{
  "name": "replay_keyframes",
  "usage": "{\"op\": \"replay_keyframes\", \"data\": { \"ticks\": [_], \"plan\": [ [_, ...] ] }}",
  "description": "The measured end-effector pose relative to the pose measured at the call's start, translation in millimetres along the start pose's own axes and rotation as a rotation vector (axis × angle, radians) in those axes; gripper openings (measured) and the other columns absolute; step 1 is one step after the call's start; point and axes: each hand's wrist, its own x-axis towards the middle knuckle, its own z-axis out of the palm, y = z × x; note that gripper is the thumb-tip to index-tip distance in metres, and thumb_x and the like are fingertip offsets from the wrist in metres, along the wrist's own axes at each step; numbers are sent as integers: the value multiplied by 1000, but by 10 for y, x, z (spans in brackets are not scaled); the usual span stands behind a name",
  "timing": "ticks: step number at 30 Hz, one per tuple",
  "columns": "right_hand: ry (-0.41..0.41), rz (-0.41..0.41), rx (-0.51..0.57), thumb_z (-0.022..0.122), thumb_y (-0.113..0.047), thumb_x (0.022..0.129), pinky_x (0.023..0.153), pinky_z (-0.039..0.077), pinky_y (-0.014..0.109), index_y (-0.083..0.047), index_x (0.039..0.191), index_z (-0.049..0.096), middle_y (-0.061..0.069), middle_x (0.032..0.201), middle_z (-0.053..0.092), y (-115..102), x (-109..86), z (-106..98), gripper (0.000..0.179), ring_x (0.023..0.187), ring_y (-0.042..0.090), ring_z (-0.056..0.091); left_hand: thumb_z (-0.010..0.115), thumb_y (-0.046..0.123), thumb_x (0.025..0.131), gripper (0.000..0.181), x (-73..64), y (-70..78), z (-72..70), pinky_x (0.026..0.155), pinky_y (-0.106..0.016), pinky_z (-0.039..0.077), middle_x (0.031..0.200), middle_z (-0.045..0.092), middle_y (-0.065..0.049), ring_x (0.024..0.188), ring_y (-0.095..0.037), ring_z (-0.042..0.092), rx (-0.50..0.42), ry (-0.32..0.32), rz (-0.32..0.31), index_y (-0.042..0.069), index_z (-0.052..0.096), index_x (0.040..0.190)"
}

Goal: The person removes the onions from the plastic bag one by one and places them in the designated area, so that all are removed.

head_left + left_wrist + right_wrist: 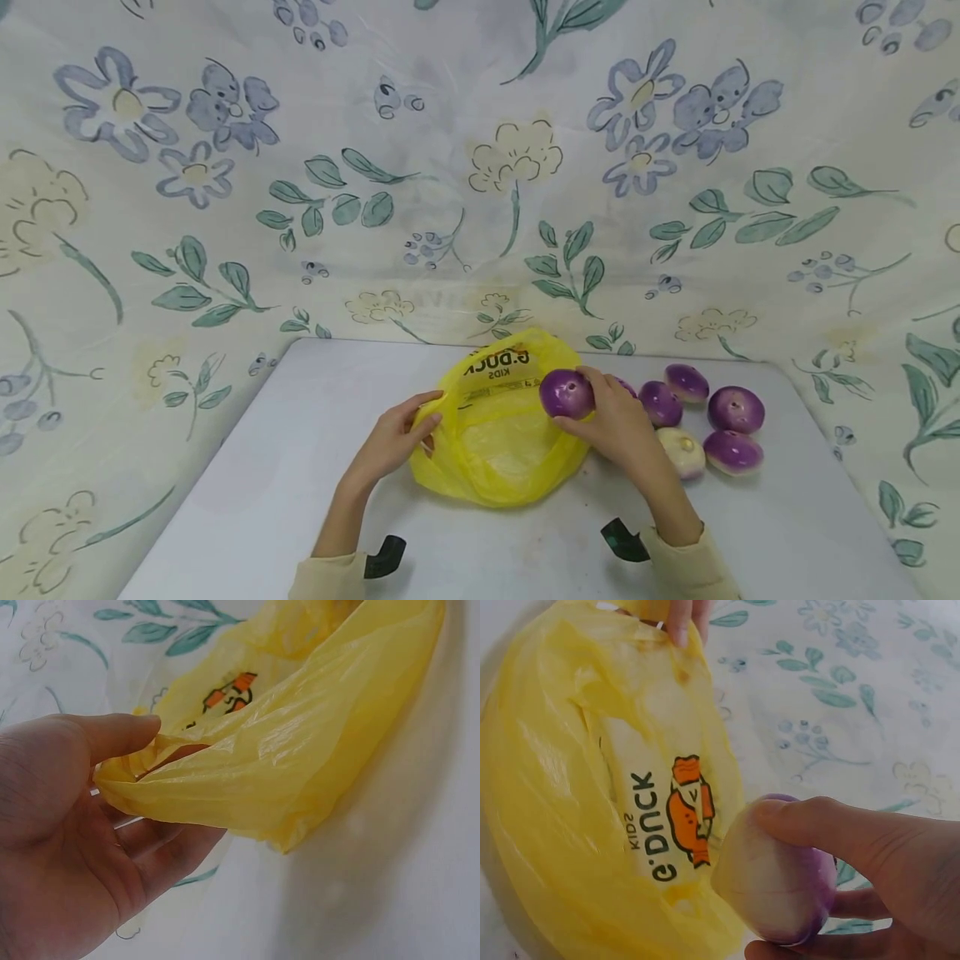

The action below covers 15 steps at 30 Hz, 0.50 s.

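A yellow plastic bag with printed lettering and an orange duck figure lies on the table with its mouth spread wide. My left hand pinches the left side of its rim; in the left wrist view the thumb presses the film and the fingers reach behind it. My right hand grips a purple-and-white turnip at the right of the bag's mouth. In the right wrist view the turnip shows its pale side, thumb on top and fingers beneath, overlapping the bag's edge.
Several more turnips sit right of the bag, among them a purple one and one pale side up. The white table meets a floral sheet behind. Black wrist pieces stick out from both sleeves.
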Motion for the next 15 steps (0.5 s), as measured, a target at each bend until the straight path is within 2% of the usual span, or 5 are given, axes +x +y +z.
{"op": "replay_keyframes", "data": {
  "ticks": [9,15],
  "plan": [
    [-4,49,-1,77,-50,80,96,46,64,-13,148,39,25,143,47,122,-75,-111,86,123,45,53,59,24,98,44,3,-6,-9,67,-26,54,75,64,-9,65,-18,62,7,1,-8,14,52,141],
    [26,4,-25,77,-52,79,94,46,65,-14,146,41,24,138,52,165,-170,-196,85,118,45,57,59,23,99,44,1,-1,-19,67,-25,53,74,64,-9,65,-18,62,12,0,6,13,51,141]
  ]
}}
